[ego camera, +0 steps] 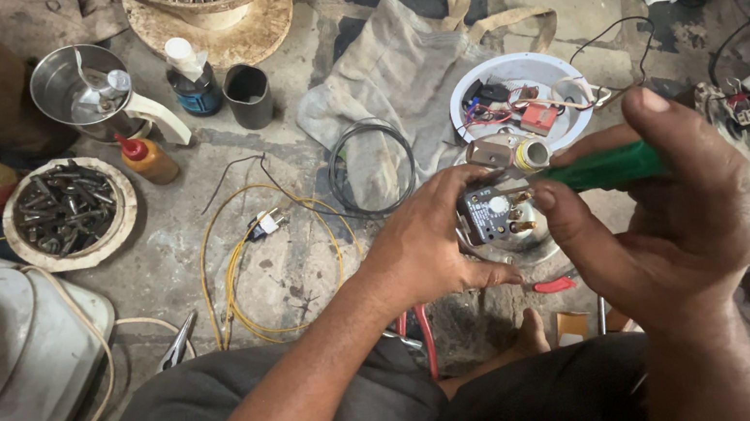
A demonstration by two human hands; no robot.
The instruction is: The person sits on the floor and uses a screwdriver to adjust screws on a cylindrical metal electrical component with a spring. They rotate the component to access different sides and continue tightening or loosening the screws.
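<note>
While left hand [430,252] grips grey switch part [490,214], right hand [676,197] clasps green-handled screwdriver [604,169] against it

Tray of bolts [67,210], orange squeeze bottle [149,157], yellow wire loop [238,279], grey cloth [395,76].

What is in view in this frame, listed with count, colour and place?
switch part: 1, grey, held at centre
screwdriver: 1, green handle, tip at the switch part
white bowl: 1, holds small red and black parts, upper centre
cloth bag: 1, grey, upper centre
black wire coil: 1, on the bag
yellow wire: 1, floor, centre left
tray of bolts: 1, dark metal, left
orange bottle: 1, beside the tray
black cup: 1, upper centre
pliers: 1, lower left
left hand: holds the switch part
right hand: grip on the screwdriver
</note>
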